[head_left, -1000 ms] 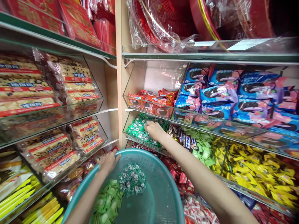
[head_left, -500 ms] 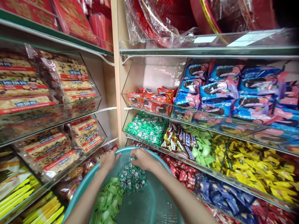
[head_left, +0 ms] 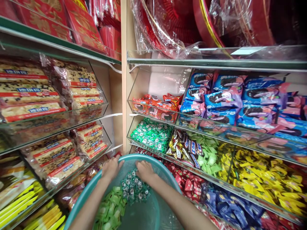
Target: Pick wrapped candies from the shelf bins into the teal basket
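A teal plastic basket [head_left: 159,210] with mesh sides fills the lower middle of the view. My left hand [head_left: 111,167] is closed over its far left rim. Inside, near the far wall, my right hand [head_left: 144,171] has curled fingers beside a pile of small dark-green wrapped candies [head_left: 134,187]. What those fingers hold, if anything, is hidden. A heap of light-green wrapped candies [head_left: 110,207] lies on the basket's left side, partly behind my left forearm.
Beyond the basket, a clear shelf bin holds green wrapped candies [head_left: 151,134]. To its right are chocolate bars [head_left: 192,145], light-green packets [head_left: 209,156] and yellow candies [head_left: 261,179]. Packaged pastries [head_left: 48,92] line the left shelves. Glass shelf edges [head_left: 216,65] jut out above.
My right hand has drawn its fingers in and moved slightly down and right over the dark-green candies. My left hand stays on the rim. The shelves sit a little lower in view.
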A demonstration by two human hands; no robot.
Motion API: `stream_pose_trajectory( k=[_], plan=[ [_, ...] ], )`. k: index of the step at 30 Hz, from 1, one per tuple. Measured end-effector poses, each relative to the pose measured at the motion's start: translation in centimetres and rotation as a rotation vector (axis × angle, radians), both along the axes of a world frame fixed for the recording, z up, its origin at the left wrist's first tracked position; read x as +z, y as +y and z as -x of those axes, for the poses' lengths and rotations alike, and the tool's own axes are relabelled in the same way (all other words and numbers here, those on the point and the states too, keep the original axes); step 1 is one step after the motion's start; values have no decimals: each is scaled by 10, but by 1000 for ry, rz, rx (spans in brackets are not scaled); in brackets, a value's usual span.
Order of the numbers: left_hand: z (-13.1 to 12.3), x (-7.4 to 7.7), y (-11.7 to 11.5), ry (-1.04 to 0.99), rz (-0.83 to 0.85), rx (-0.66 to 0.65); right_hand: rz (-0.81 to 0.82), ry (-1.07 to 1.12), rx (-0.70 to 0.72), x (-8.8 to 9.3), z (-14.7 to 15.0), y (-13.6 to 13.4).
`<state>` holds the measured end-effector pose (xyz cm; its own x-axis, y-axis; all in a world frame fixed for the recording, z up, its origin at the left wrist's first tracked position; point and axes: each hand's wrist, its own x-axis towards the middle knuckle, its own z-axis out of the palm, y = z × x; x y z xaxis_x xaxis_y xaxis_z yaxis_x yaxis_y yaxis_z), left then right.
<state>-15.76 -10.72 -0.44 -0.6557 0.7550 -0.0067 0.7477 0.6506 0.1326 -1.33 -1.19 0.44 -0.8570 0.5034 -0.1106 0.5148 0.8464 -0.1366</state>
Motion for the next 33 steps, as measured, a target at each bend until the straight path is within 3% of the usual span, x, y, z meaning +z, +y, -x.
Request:
stream_pose_trajectory(
  k=[5, 10, 14, 19, 33],
  plan=[
    [0, 1, -1, -3, 1, 11, -48, 72, 24, 19, -2, -8],
    [0, 1, -1, 5, -3, -3, -105, 290, 164, 74, -1, -3],
    [0, 0, -1, 18, -22, -3, -195, 427, 38, 103, 5, 27],
    [-1, 1, -3, 0, -17, 14, -215, 385, -131, 100, 12, 56],
    [0, 2, -3, 17, -11, 3, -137, 438, -161, 88, 17, 60]
  ],
)
